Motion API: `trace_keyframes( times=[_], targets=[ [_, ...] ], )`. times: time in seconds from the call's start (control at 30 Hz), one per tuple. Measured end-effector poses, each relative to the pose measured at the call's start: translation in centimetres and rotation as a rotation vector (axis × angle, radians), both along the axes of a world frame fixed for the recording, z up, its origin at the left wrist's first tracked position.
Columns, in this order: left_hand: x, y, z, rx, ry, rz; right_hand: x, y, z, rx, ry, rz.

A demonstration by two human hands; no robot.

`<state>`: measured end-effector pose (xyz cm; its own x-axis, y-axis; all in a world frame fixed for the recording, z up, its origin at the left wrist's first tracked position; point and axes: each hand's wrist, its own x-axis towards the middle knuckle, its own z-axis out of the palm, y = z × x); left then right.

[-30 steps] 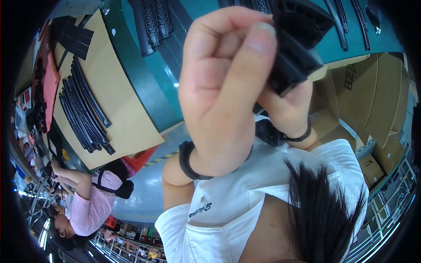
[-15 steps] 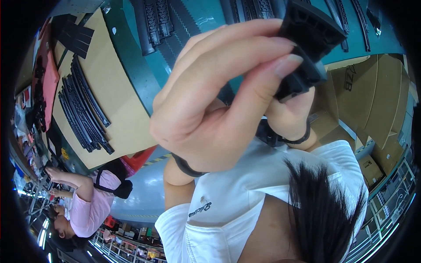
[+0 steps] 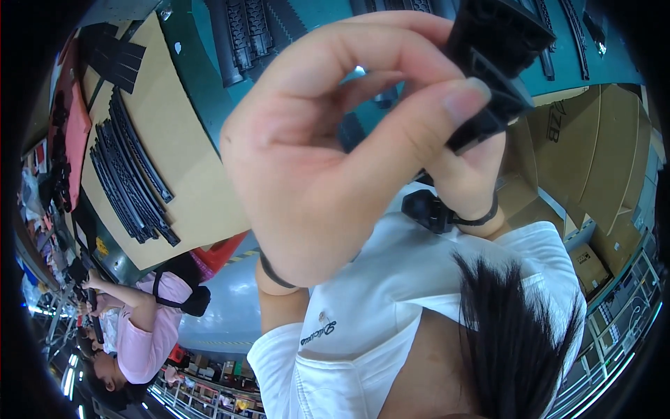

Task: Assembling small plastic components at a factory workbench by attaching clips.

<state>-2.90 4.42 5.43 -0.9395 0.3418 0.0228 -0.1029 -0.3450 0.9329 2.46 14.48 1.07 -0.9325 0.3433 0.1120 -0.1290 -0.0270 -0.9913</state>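
A black moulded plastic part [image 3: 499, 38] with ribbed hollows is held up close, at the top right of the head view. My left hand [image 3: 307, 146] pinches its lower, stepped end between the thumb and curled fingers, leaving a gap inside the finger ring. Behind and below the part is my right hand [image 3: 469, 171], its palm against the part's underside and most of its fingers hidden by it. A black watch [image 3: 427, 209] and a dark band circle the right wrist; another dark band is on the left wrist.
Curved black strips [image 3: 132, 174] lie on a cardboard sheet [image 3: 199, 202] at left, with flat black pieces [image 3: 115, 59] above. More treaded black strips [image 3: 241, 35] rest on the teal table [image 3: 202, 91]. Open cardboard boxes [image 3: 579, 153] stand at right. A co-worker in pink [image 3: 150, 328] works at lower left.
My left thumb has slid up and right along the part, and the fingers have bowed outward. The part's lower end has shifted slightly right. The co-worker's hands have moved, with something dark in them.
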Motion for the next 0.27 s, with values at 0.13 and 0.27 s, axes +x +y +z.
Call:
trace_keyframes(
  times=[0.13,0.27],
  targets=[
    [-1.3,-1.7,-1.6,-0.135,0.117,-0.048,-0.2,0.3,-0.6,0.121,0.15,0.061],
    [-1.6,-2.1,-1.5,-0.167,0.131,-0.098,-0.2,0.2,-0.6,0.096,0.145,0.074]
  ],
)
